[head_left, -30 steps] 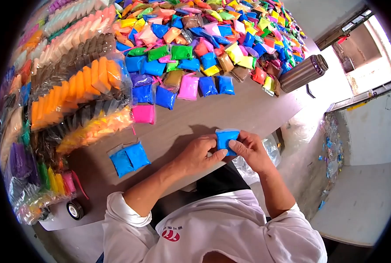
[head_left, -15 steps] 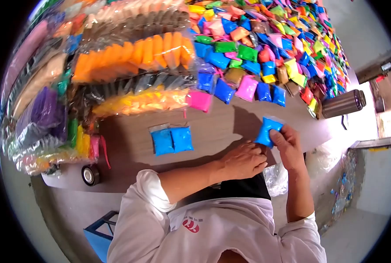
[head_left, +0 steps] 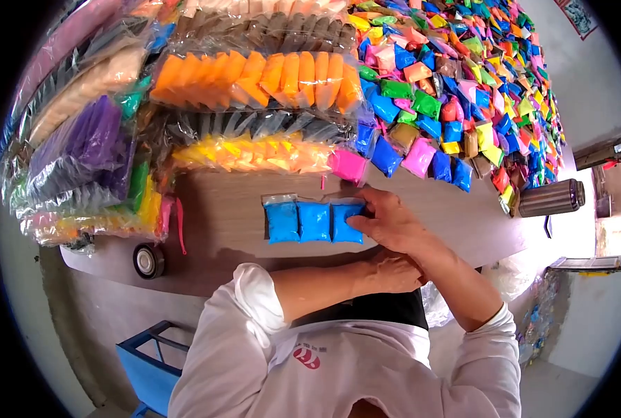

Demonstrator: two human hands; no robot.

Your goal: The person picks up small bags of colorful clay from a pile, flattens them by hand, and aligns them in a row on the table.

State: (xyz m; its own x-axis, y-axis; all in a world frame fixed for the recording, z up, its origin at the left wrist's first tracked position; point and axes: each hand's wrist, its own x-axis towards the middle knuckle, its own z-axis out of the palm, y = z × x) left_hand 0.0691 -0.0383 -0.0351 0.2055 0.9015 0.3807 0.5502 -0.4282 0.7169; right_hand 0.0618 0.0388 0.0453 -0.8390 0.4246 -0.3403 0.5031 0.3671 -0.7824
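Observation:
Three small blue packets form a row on the tabletop: a left packet (head_left: 281, 221), a middle packet (head_left: 314, 222) and a right packet (head_left: 345, 224). My right hand (head_left: 390, 221) pinches the right packet by its right edge, thumb on top. That packet sits right beside the middle one. My left hand (head_left: 392, 273) rests at the table's near edge, partly under my right wrist, its fingers mostly hidden.
Clear bags of orange packets (head_left: 296, 78) and yellow packets (head_left: 254, 155) stand behind the row. A large heap of mixed coloured packets (head_left: 456, 90) covers the back right. A metal flask (head_left: 550, 198) lies at right; a tape roll (head_left: 148, 260) sits front left.
My right hand has carried its blue packet leftward and set it at the right end of the other two. My right forearm now crosses over my left hand. The view has shifted slightly.

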